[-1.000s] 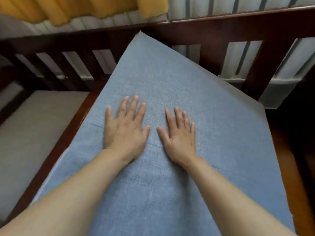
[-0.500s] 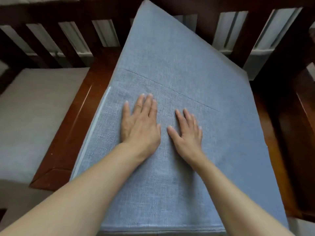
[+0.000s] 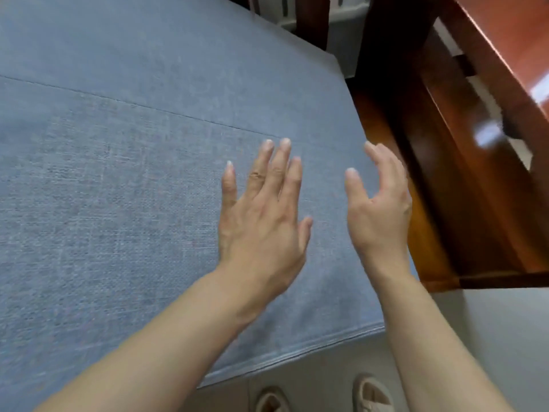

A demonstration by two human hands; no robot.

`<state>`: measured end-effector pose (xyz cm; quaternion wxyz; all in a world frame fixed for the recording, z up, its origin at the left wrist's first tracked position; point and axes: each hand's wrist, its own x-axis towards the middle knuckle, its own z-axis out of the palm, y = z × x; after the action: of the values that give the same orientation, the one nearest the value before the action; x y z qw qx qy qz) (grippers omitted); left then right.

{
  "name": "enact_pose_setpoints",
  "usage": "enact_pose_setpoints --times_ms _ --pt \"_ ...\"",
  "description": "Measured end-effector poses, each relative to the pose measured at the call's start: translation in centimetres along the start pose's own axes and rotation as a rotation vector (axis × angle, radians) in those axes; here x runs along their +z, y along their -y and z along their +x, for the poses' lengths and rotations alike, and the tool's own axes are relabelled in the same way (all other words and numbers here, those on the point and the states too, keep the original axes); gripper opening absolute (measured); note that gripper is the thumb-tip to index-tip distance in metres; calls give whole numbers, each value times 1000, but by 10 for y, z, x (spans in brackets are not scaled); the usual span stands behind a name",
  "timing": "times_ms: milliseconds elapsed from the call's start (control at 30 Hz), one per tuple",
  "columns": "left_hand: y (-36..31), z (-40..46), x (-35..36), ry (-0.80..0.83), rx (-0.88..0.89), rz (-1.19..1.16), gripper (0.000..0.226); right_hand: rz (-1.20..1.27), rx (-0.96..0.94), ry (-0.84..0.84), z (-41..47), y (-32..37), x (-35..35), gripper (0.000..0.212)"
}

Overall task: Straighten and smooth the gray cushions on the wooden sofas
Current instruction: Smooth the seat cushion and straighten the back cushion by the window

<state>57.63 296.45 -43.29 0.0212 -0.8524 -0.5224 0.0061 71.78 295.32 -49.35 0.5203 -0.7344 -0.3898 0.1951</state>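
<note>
A blue-gray woven cushion (image 3: 124, 179) fills the left and middle of the head view, with a seam running across it. My left hand (image 3: 261, 221) is spread flat, palm down, over the cushion's right part, fingers slightly apart. My right hand (image 3: 377, 209) hovers at the cushion's right edge, turned on its side with fingers loosely curled, holding nothing. The dark wooden sofa frame (image 3: 395, 150) shows to the right of the cushion. Whether either hand touches the fabric is unclear because of blur.
A glossy reddish wooden armrest (image 3: 505, 84) slants across the upper right. Pale floor (image 3: 490, 337) lies below the cushion's front edge, with two beige slippers (image 3: 368, 394) at the bottom. Slats of the sofa back (image 3: 312, 22) stand at the top.
The view has swung right and down, bringing the cushion's front edge and floor into sight. Both hands moved toward the cushion's right side, and my right hand lifted and turned on edge.
</note>
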Motion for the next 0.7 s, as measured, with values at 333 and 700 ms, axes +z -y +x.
enact_pose_setpoints --times_ms 333,700 --pt "-50 15 88 438 -5 121 72 -446 243 651 -15 -141 -26 71" --pt "-39 -26 -15 484 -414 75 75 -401 178 868 -43 -18 -62 70"
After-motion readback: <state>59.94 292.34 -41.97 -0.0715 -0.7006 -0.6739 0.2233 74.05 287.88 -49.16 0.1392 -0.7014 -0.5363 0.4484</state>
